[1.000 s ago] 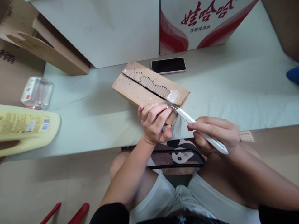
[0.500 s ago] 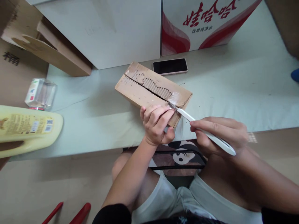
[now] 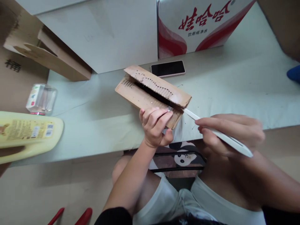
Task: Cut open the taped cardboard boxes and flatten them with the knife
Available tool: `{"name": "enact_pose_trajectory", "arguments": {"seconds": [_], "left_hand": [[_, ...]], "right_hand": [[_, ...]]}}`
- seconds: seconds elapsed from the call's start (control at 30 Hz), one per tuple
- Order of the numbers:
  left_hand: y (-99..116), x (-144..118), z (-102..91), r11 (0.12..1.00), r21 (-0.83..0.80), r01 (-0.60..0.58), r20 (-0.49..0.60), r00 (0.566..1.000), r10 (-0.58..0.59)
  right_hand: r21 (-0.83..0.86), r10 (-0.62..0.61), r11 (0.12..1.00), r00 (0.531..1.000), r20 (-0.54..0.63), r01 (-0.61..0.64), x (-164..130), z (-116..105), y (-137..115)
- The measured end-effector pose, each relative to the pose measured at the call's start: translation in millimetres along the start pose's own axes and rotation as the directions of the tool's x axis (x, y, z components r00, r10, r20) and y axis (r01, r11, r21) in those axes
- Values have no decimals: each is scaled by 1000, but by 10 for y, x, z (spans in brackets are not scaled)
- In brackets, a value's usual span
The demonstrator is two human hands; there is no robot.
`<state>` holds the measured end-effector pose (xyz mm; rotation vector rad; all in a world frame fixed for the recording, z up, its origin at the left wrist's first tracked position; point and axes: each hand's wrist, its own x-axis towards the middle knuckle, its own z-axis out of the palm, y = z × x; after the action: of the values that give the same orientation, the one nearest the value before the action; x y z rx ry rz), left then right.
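While the cardboard box [image 3: 152,93] is being pinned at its near corner by the left hand [image 3: 154,126], whose fingers are curled closed over the box edge, a white knife [image 3: 217,134] is being gripped by the right hand [image 3: 232,134], fingers wrapped shut around the handle. The knife tip is being pointed into the box's near right corner, just beside the left fingertips [image 3: 161,111]; whether the blade is touching cardboard cannot be told, as that hand is blurred. The box is being held flat on the pale table [image 3: 234,93], near its front edge, with its top seam gaping open: the two flaps are being shown apart, a dark slit between them, torn corrugated edges along the cut.

Below the grip, nearest the camera, bare knees and white shorts [image 3: 187,200] are being seen, with a panda-print stool [image 3: 180,156] between them. Red handles [image 3: 70,215] are being shown at the lower left.

Left of the grip, well apart, a yellow jug [image 3: 28,134] is lying on its side, with a clear plastic bottle [image 3: 41,98] just beyond it. Just beyond the box, a dark phone [image 3: 167,68] is lying face up. Farther back, a white carton [image 3: 103,34] and a red-and-white printed carton [image 3: 199,25] are standing side by side, and brown cardboard flaps [image 3: 47,56] are being seen at the far left. A blue object [image 3: 294,73] is being cut off at the right edge.
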<state>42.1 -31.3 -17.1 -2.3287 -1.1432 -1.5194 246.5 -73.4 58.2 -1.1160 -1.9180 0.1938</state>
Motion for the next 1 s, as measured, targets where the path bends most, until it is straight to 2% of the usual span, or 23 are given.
{"name": "enact_pose_trajectory", "arguments": {"seconds": [0.17,0.27,0.33,0.37,0.43,0.5,0.53,0.63,0.73,0.77,0.8,0.87,0.93,1.0], "left_hand": [[8,11,-24,999,-24,24,5,1000,-24],[4,12,-59,999,-11,32,28,999,-32],[-3,11,-82,1000,12,21,30,999,-22],[-7,11,-92,1000,23,16,26,1000,-17],[-14,13,-101,1000,24,11,9,1000,-11],[-21,16,-102,1000,7,8,-6,1000,-8],[-25,18,-100,1000,3,5,-5,1000,-5],[-34,21,-95,1000,21,-4,15,1000,4],[-39,21,-96,1000,13,-4,20,1000,4],[-41,21,-97,1000,4,-4,18,1000,4],[-42,22,-99,1000,-7,-4,18,1000,4],[-48,25,-105,999,-37,0,19,1000,1],[-57,29,-115,997,-78,9,23,1000,-8],[-66,32,-129,993,-116,18,28,999,-15]], "right_hand": [[66,-20,997,990,-140,29,-115,-35,87],[88,15,996,927,-375,19,-153,25,184],[68,78,996,907,-413,-55,-140,72,267],[42,104,995,923,-371,-96,-123,93,313],[-51,166,982,964,-209,-180,-82,135,410],[-166,241,954,968,-66,-248,-55,186,514],[-230,297,929,955,-8,-291,-53,217,567],[-410,480,826,863,155,-386,-86,318,714],[-545,598,742,753,274,-391,-140,388,795],[-576,614,725,732,294,-377,-155,401,802],[-597,614,718,730,301,-358,-168,409,800],[-600,572,733,767,291,-319,-190,427,778],[-567,497,779,816,296,-269,-210,464,747],[-513,428,831,837,342,-215,-224,528,717]]}}
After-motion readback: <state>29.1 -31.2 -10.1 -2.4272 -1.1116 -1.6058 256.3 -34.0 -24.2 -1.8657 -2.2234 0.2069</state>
